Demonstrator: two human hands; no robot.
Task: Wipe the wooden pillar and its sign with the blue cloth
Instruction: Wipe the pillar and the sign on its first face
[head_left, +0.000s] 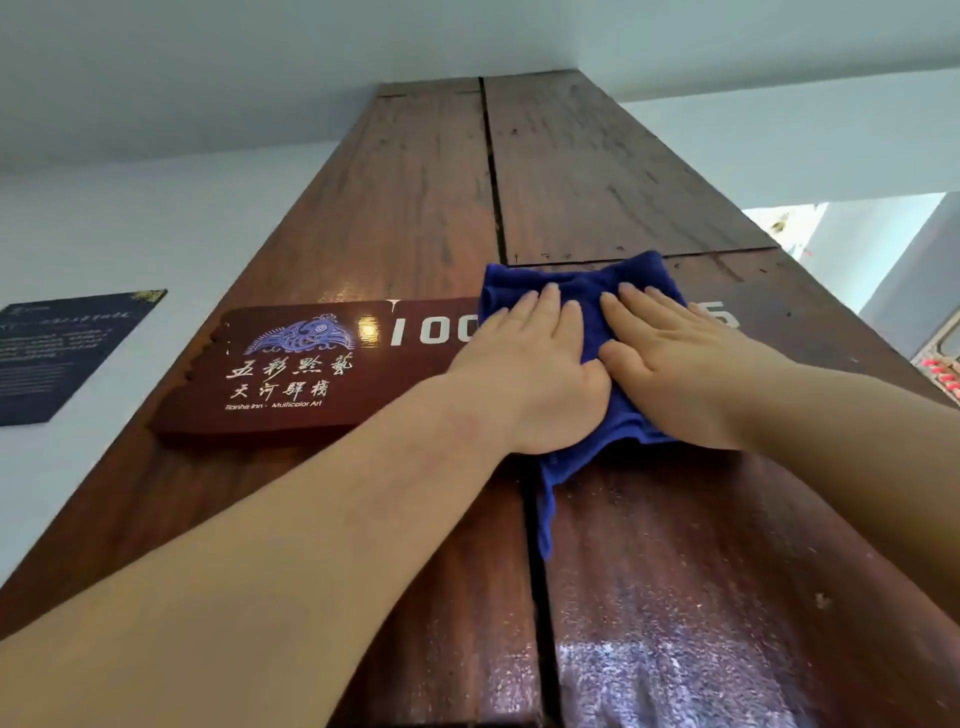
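Observation:
A tall dark wooden pillar (571, 171) rises in front of me up to the ceiling. Across it hangs a reddish-brown sign (291, 371) with a blue fish emblem, white characters and white digits. A blue cloth (589, 306) lies flat over the right part of the sign, one corner hanging down. My left hand (530, 369) and my right hand (675, 364) press side by side on the cloth, palms flat, fingers pointing up. The cloth and hands hide the sign's middle digits.
A dark notice board (57, 353) hangs on the pale wall to the left. White ceiling (208, 62) meets the pillar's top. At the far right edge there is an opening with daylight and a shelf with red items (940, 364).

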